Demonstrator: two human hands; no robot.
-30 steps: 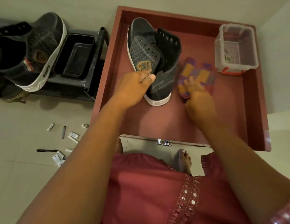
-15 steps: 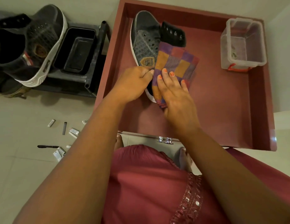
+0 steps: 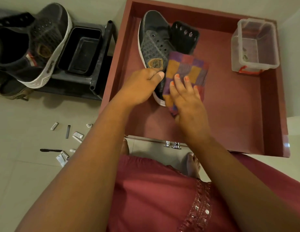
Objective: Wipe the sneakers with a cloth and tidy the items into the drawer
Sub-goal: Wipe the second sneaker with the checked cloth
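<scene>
A person in a maroon tunic (image 3: 156, 198) stands barefoot at an open drawer (image 3: 273, 114), both arms reaching forward and down into it. On the floor tiles to the left lie scattered small items (image 3: 69, 139): tubes, a dark stick, a black pen-like tool. Inside the drawer, the left hand (image 3: 142, 86) curls its fingers and thumb round the heel end of a grey sneaker (image 3: 154, 46) lying on its side, steadying it. The right hand (image 3: 186, 99), just beside the left, presses a checked purple-and-orange cloth (image 3: 187, 71) flat against the sneaker with straight fingers; the cloth covers the shoe's ankle part. Farther back, a clear plastic box (image 3: 254, 47) sits in the drawer's right rear corner, well apart from the shoe. Outside the drawer, to the far left, the second sneaker (image 3: 37, 47) rests on a dark rack (image 3: 99, 64) beside a black tray (image 3: 80, 51).

The wiping appears to be under way on the first shoe only. The shoe lies loose on the smooth drawer bottom, so a hard stroke could slide or roll it out of the left hand's grip. The cloth, pressed rather than gripped, could bunch or slip off.
</scene>
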